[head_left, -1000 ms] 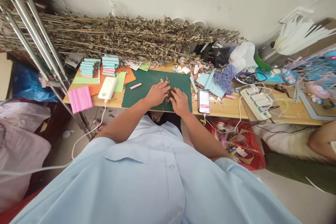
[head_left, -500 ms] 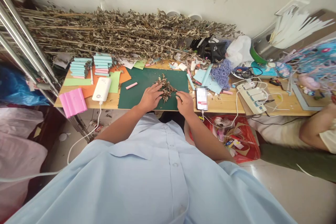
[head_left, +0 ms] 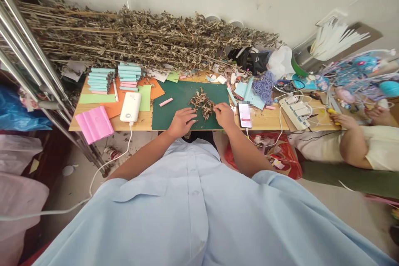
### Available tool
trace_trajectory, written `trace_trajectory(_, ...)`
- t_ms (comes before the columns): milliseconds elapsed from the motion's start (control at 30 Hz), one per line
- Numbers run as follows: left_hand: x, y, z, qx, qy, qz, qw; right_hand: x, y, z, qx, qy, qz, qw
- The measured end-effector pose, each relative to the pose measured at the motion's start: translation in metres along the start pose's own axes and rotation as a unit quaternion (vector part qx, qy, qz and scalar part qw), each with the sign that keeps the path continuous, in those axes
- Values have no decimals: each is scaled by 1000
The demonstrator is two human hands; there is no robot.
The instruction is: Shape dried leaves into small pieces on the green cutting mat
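Note:
A small heap of dried leaves (head_left: 202,103) lies on the dark green mat (head_left: 183,89) in front of me. My left hand (head_left: 182,122) rests at the lower left of the heap, with fingers apart and nothing held. On the other side, my right hand (head_left: 224,115) pinches the right end of a dried leafy sprig between thumb and fingers. Left of the heap, a short pink paper roll (head_left: 166,102) lies on the mat. Just right of my right hand is a phone (head_left: 245,115) with a cable plugged in.
Bundled dried stalks (head_left: 140,35) line the back. Stacked blue rolls (head_left: 101,80), a white power bank (head_left: 130,107) and pink paper (head_left: 94,124) stand left. A power strip (head_left: 294,112) and purple yarn (head_left: 263,87) lie right. A co-worker's hand (head_left: 344,120) holds something yellow.
My left hand has drawn back from the top of the leaves to their lower left edge. My right hand stays at the sprig's end. The camera view has shifted slightly.

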State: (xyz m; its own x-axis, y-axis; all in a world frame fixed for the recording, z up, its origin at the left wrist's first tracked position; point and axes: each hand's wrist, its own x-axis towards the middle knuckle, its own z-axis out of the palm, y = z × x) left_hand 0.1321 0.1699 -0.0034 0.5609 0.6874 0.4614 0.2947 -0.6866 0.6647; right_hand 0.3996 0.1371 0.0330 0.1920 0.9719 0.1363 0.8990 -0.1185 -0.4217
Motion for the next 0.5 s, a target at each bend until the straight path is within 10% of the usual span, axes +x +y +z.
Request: trace_trajectory(500,35,3,5,30,34,-9,999,-19,-54,12,88,67,-55,992)
